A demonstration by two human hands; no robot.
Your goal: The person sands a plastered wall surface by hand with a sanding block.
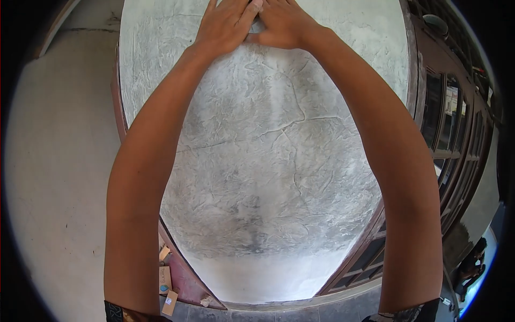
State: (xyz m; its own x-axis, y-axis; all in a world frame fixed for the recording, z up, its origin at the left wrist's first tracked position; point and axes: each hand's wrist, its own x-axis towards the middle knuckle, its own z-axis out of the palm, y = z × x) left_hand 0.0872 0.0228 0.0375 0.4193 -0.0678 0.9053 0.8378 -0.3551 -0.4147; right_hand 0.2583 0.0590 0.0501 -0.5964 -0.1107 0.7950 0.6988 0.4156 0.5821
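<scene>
Both my arms reach up across a grey-white, rough plastered wall [257,172] with raised cracks and lines running over it. My left hand [226,26] lies on the upper part of the wall, back towards me, with its fingers stretched upward and partly cut off by the frame's top edge. Beside it, my right hand [285,24] is also laid out flat, its fingertips out of view. The two hands meet at the thumbs, the left thumb crossing towards the right hand. No held object shows in either hand; what lies beneath the palms is hidden.
Brown wooden framing with glass panes [448,118] stands on the right. A plain pale wall [59,161] fills the left. Small cardboard boxes [169,303] rest on a reddish ledge [185,282] at lower left. Grey floor tiles [300,314] run along the bottom. A person [472,268] is at far right.
</scene>
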